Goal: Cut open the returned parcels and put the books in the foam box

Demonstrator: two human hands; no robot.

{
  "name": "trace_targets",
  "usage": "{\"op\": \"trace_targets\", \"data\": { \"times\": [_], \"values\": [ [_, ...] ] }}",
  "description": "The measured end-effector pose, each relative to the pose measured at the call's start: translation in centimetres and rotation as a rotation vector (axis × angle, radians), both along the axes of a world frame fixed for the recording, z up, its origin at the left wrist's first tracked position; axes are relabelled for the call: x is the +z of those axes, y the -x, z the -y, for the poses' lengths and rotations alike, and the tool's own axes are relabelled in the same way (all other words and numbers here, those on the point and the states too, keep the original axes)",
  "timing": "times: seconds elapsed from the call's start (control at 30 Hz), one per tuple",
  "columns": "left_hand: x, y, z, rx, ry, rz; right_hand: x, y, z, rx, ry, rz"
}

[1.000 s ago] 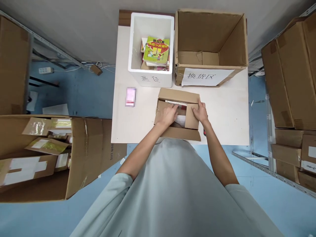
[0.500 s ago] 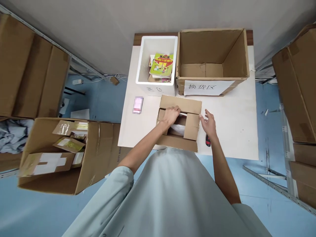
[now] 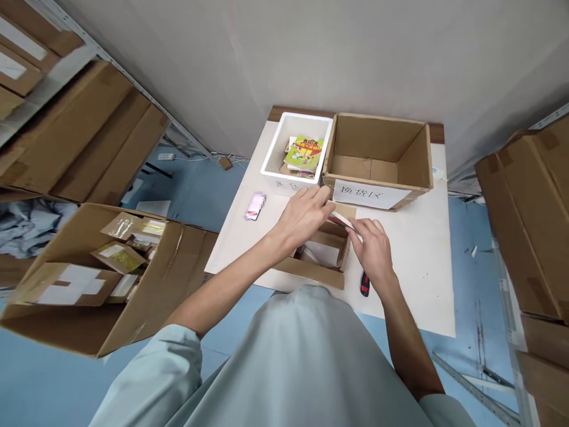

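Above a small opened carton [image 3: 306, 271] on the table, a thin book [image 3: 341, 219] is seen almost edge-on, pale with a dark red strip. My left hand [image 3: 306, 213] is closed on its left end, covering much of it. At the other end, the fingers of my right hand [image 3: 374, 244] pinch the book. White wrapping or paper [image 3: 320, 254] lies inside the carton, whose flaps stand apart. A red and black box cutter [image 3: 365, 284] rests on the table just below my right hand.
A white foam box [image 3: 265, 166] with several picture books [image 3: 304, 152] stands at the back, beside a large labelled carton [image 3: 377, 178]. A pixelated pink item [image 3: 255, 206] lies on the left. A big carton of parcels [image 3: 133, 326] and loaded shelves [image 3: 95, 53] flank the table.
The book has come up out of the small carton, and my right hand has moved left to grip it with my left. My view has tilted upward.
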State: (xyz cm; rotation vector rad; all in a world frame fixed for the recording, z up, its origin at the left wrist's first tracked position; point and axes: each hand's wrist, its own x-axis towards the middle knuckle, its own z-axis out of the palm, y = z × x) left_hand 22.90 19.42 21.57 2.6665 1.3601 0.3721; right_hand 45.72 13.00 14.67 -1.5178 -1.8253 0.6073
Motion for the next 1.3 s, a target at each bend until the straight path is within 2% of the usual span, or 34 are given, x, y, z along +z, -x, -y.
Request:
{"op": "trace_targets", "data": {
  "times": [0.07,0.13,0.23,0.3,0.4,0.43,0.5,0.63,0.77,0.8,0.87,0.93,1.0,1.07,1.13,1.17,1.23,1.3],
  "values": [
    [1.0,-0.2,0.3,0.056,-0.051,0.103,1.0,-0.1,0.0,-0.027,0.002,-0.082],
    [1.0,0.1,0.7,0.217,-0.116,0.283,1.4,-0.6,0.1,-0.108,0.019,-0.236],
    [-0.9,1.0,1.6,0.535,-0.119,0.632,1.3,-1.4,0.6,-0.193,0.087,-0.525],
    [-2.8,1.3,2.4,0.604,0.090,0.831,0.9,-1.8,0.9,-0.208,0.148,-0.683],
    [-4.9,1.1,3.7,0.484,0.520,1.016,0.5,-2.4,1.3,-0.224,0.224,-0.821],
    [-5.3,0.9,4.1,0.446,0.598,1.055,0.5,-2.6,1.4,-0.231,0.242,-0.844],
    [-5.4,0.6,4.8,0.414,0.635,1.108,0.3,-2.8,1.5,-0.241,0.265,-0.866],
    [-4.7,0.1,5.4,0.447,0.520,1.135,-0.6,-2.5,1.1,-0.251,0.262,-0.760],
    [-4.6,-1.1,5.7,0.555,0.253,1.072,-1.4,0.0,0.9,-0.356,0.125,-0.639],
    [-4.9,-1.6,5.9,0.572,0.190,1.042,-1.4,1.0,1.1,-0.350,0.094,-0.638],
    [-5.6,-2.7,6.5,0.562,0.103,0.977,-1.0,3.3,1.5,-0.252,0.090,-0.656],
    [-6.6,-3.5,7.2,0.501,0.063,0.923,-0.5,5.5,2.0,-0.149,0.128,-0.654],
    [-7.5,-3.8,7.8,0.413,0.070,0.864,-0.2,7.3,2.2,-0.165,0.145,-0.634],
    [-8.0,-3.0,8.1,0.288,0.121,0.807,0.2,8.2,1.9,-0.269,0.134,-0.641],
    [-8.0,-1.1,7.5,0.198,0.199,0.788,0.9,8.4,1.5,-0.323,0.126,-0.673],
    [-7.9,0.3,7.0,0.206,0.232,0.809,1.3,8.2,1.4,-0.314,0.135,-0.688],
    [-7.4,3.6,5.6,0.307,0.327,0.931,2.3,7.9,1.2,-0.259,0.179,-0.713],
    [-6.7,7.0,4.1,0.377,0.526,1.110,3.2,7.9,1.4,-0.216,0.243,-0.748]
  ]
}}
